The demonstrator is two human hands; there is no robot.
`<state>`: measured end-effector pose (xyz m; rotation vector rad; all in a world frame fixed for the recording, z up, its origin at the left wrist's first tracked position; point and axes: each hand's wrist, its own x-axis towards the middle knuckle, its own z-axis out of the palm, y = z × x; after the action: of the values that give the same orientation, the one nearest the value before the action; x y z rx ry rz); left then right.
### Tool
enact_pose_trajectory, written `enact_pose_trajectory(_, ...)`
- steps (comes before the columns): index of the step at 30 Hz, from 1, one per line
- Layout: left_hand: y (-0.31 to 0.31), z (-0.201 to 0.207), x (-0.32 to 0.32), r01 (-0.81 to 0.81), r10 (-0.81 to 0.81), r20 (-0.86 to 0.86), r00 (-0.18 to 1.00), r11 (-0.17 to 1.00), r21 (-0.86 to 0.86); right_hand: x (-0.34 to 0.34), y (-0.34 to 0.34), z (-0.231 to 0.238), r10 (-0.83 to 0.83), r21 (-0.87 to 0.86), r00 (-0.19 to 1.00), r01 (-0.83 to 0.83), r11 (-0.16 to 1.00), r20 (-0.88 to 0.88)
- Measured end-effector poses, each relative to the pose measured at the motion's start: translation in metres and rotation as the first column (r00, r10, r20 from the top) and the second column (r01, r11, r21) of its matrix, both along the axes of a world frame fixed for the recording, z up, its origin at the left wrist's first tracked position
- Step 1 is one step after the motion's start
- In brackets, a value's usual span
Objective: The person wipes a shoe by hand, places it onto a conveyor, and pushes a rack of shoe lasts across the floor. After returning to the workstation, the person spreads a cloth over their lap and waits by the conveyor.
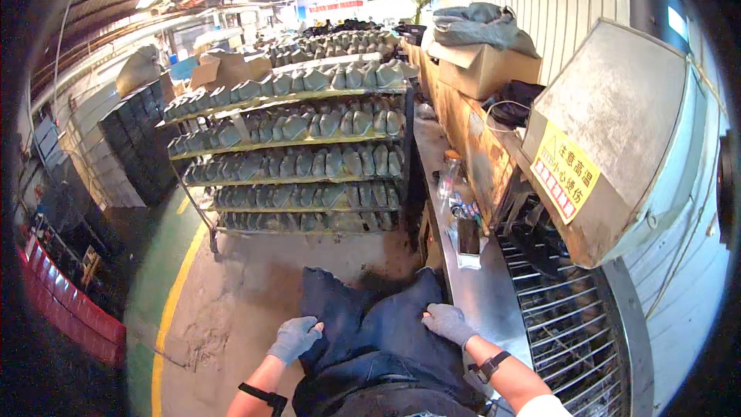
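Note:
Dark blue cloth (pixel 378 332) spreads out in front of my body at the lower middle, with two lobes reaching forward and a dip between them. I cannot tell whether it is trousers on my legs or an apron. My left hand (pixel 296 339), in a grey glove with bare fingertips, is closed at the cloth's left edge, thumb and fingers pinched together. On the opposite edge, my right hand (pixel 450 323), gloved in grey as well, has its fingers closed on the cloth. Dark bands circle both my wrists.
Ahead stands a wheeled rack (pixel 301 139) with several shelves of grey, shoe-shaped moulds. To the right runs a metal bench (pixel 482 297) beside a barred conveyor (pixel 559 324) and a metal hood (pixel 617 131) with a yellow warning label. A bottle (pixel 448 174) stands on the bench. Red boxes (pixel 69 301) lie left.

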<state>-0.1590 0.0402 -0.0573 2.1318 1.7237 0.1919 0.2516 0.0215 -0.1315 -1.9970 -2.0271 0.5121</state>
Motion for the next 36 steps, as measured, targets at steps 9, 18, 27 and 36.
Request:
enact_pose_trajectory(9,-0.058,-0.002,-0.034,0.306,-0.177,0.439,0.881,0.920,-0.244,0.024,-0.047,0.046,0.241,-0.177,0.927,-0.299,0.938,-0.287)
enact_pose_trajectory(18,-0.130,-0.063,-0.088,0.012,0.459,0.570,0.682,0.772,-0.636,0.024,-0.110,0.065,-0.054,-0.565,0.833,-0.325,0.758,-0.551)
enact_pose_trajectory(27,-0.079,-0.066,-0.075,-0.037,0.408,0.766,0.497,0.892,-0.451,0.032,-0.040,0.040,-0.088,-0.040,0.884,0.078,0.996,-0.460)
enact_pose_trajectory(36,-0.085,-0.060,-0.087,-0.472,0.522,0.754,0.397,0.821,-0.320,0.041,-0.056,0.015,-0.275,-0.229,0.875,0.195,0.954,-0.399)
